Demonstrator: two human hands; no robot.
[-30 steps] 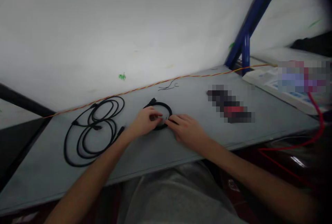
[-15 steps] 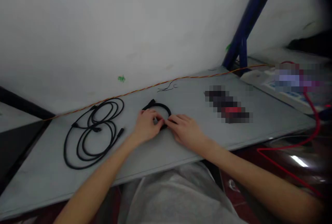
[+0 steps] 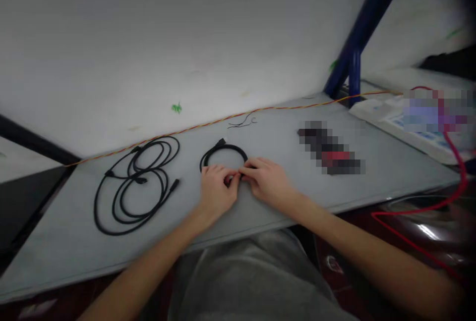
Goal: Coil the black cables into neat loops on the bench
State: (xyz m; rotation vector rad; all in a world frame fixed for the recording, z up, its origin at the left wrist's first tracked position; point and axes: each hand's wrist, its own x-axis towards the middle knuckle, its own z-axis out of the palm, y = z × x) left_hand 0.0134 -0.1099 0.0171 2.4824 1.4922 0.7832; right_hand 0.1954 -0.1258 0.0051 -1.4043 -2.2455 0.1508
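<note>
A small coil of black cable (image 3: 223,146) lies on the grey table top (image 3: 74,232), with a plug end at its top. My left hand (image 3: 216,189) and my right hand (image 3: 264,180) meet at the coil's lower edge, and their fingertips pinch the cable there. That lower stretch is hidden under my fingers. To the left of my left hand lies a larger, looser bundle of black cable (image 3: 112,207), not touched by either hand.
A twisted red-and-yellow wire (image 3: 238,114) runs along the table's back edge, near thin dark wires (image 3: 241,123). A pixelated object (image 3: 329,152) lies to the right. Beyond it are a white board (image 3: 386,118), a blue metal frame (image 3: 357,48) and a red cable (image 3: 459,182).
My hands have shifted toward the coil's lower edge, and its left arc now shows. The coil looks rounder. The larger bundle has not visibly moved.
</note>
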